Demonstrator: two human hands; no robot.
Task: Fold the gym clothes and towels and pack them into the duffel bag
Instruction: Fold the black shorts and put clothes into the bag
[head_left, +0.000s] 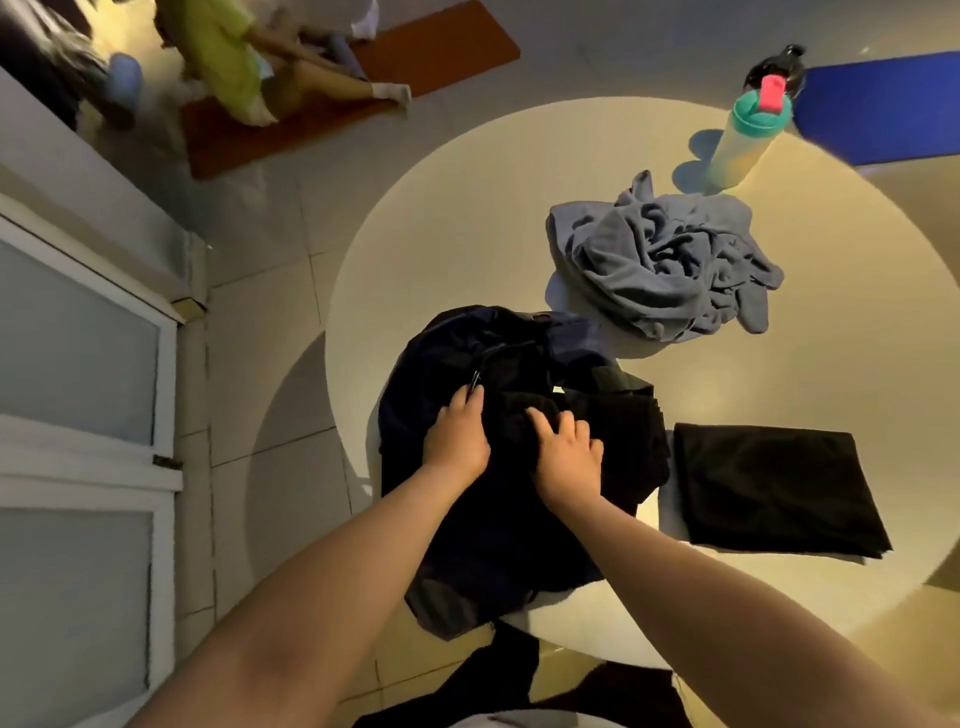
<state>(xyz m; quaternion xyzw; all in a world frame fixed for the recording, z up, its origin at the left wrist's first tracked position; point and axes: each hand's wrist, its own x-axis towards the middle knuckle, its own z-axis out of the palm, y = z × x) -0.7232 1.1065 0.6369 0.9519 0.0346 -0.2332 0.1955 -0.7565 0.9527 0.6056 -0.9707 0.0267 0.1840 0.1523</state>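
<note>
Your left hand (457, 439) and right hand (569, 454) lie side by side, fingers flat, pressing black clothing (618, 415) atop the duffel bag (467, 343).

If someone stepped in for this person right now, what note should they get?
Left hand: on the bag by its zip pull; grip unclear.
Right hand: flat, pressing a black garment at the bag's mouth.
Folded black cloth: on the table, right of the bag, not packed.
Grey towel: crumpled beyond the bag, unfolded.
Left to do: tuck the garment in, pack the cloth, fold and pack the towel.
</note>
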